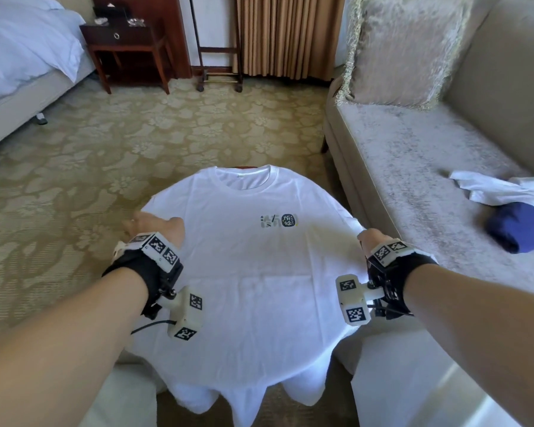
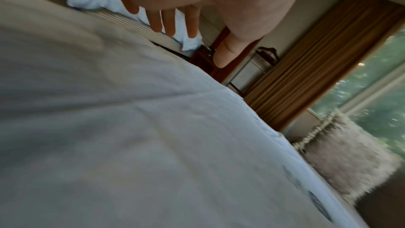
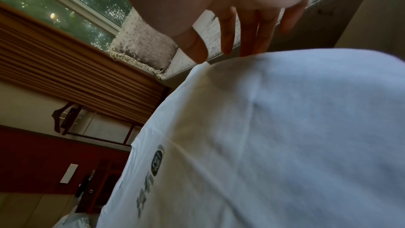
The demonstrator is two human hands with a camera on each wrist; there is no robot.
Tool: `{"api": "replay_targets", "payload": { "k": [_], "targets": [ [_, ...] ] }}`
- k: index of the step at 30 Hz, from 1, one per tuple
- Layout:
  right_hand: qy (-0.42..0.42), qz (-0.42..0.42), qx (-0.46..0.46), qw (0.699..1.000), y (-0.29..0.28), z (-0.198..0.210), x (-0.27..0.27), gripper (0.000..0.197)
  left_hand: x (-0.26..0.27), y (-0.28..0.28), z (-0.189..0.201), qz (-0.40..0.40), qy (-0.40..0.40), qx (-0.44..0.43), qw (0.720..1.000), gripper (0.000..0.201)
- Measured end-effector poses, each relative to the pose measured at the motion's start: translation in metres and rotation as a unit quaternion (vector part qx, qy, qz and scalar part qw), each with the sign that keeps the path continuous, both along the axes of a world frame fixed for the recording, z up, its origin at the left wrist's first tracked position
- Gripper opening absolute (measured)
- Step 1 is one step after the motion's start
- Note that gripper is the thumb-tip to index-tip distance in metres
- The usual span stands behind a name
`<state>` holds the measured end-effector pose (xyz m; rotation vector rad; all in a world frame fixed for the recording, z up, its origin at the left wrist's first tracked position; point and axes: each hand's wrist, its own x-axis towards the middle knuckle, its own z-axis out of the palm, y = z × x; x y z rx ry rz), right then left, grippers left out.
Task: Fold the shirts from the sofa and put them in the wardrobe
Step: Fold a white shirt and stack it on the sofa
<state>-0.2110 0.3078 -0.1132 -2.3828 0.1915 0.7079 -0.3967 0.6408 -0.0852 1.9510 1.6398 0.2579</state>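
While both hands hover at its side edges, the white tee lies spread face-up over a small round bench, collar at the far side, hem draped off the near edge, chest logo up. Bench itself is hidden under the cloth.

L hand: sits at the tee's left edge, approx. level w/ the logo. Left wrist view shows its fingers straight and spread above the fabric, thumb out; grip slack, nothing in it. Contact w/ cloth can't be confirmed.

R hand: at the tee's right edge, by the sofa. Right wrist view shows fingers pointing down, loosely spread, tips right at the edge of the cloth; grip relaxed, no fold of fabric visibly pinched.

On the sofa seat, well apart from the bench: a crumpled white garment touching a bundled blue garment. Fringed cushion leans at the sofa's far end.

Bkgd: patterned carpet, bed at left, dark nightstand, tan curtain.
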Motion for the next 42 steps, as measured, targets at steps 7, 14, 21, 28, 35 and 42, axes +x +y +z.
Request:
{"api": "replay_targets", "payload": {
  "k": [7,14,21,28,35,42],
  "targets": [
    [0.110,-0.111,0.194,0.968,0.013,0.017,0.021,0.040,0.093,-0.077,0.008,-0.231,-0.086,-0.055,0.967,0.033],
    [0.188,-0.165,0.250,0.935,0.006,-0.009,0.059,0.039,0.159,-0.146,-0.003,-0.316,-0.155,-0.147,0.925,0.040],
    [0.193,-0.153,0.255,0.935,0.001,-0.021,0.081,0.057,0.190,-0.178,-0.011,-0.385,-0.152,-0.197,0.889,0.043],
    [0.184,-0.179,0.357,0.898,-0.006,0.000,0.085,0.034,0.199,-0.189,-0.014,-0.385,-0.174,-0.223,0.878,0.041],
    [0.094,-0.188,0.356,0.911,0.009,0.033,0.078,0.033,0.191,-0.186,-0.003,-0.349,-0.221,-0.242,0.878,0.043],
    [-0.130,-0.044,0.204,0.969,0.030,0.058,0.059,0.014,0.185,-0.168,0.006,-0.294,-0.258,-0.252,0.885,0.036]
  ]
}}
